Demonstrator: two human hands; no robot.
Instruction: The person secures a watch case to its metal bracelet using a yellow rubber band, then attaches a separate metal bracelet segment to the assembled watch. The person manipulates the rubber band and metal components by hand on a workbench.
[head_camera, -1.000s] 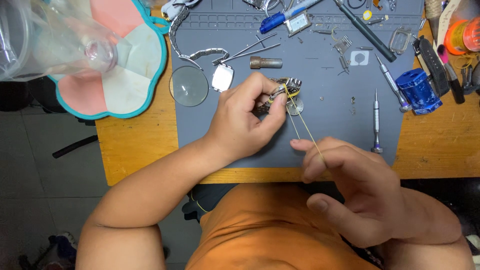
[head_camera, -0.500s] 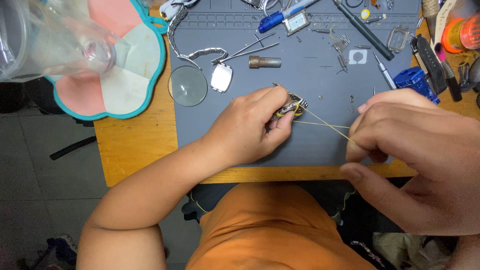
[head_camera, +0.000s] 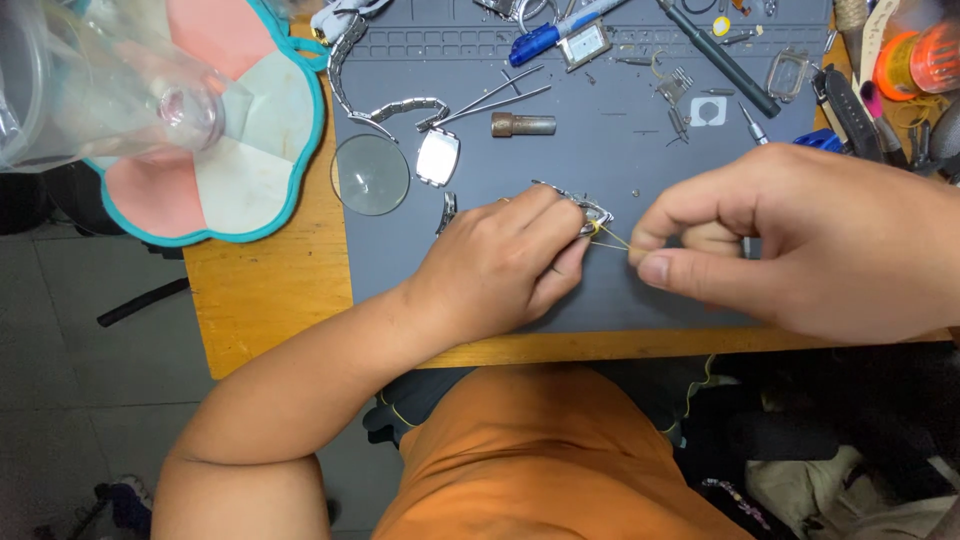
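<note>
Head view looks down on a grey mat that covers most of a wooden bench, leaving a bare strip of wood along the near edge and a wider one at the left. The left hand pinches a small metal piece against the mat near its middle; the right hand, fingers curled, pinches a yellow thread that runs taut to that piece — the two hands sit just apart. Open mat lies in front of the hands, down to the near edge. Behind them the mat is crowded: a round lens at the left edge, a square watch case, a brown tube, a blue pen. An orange spool stands at the far right corner, and a flower-shaped pad — pink and white, teal rim — overhangs the left edge.
</note>
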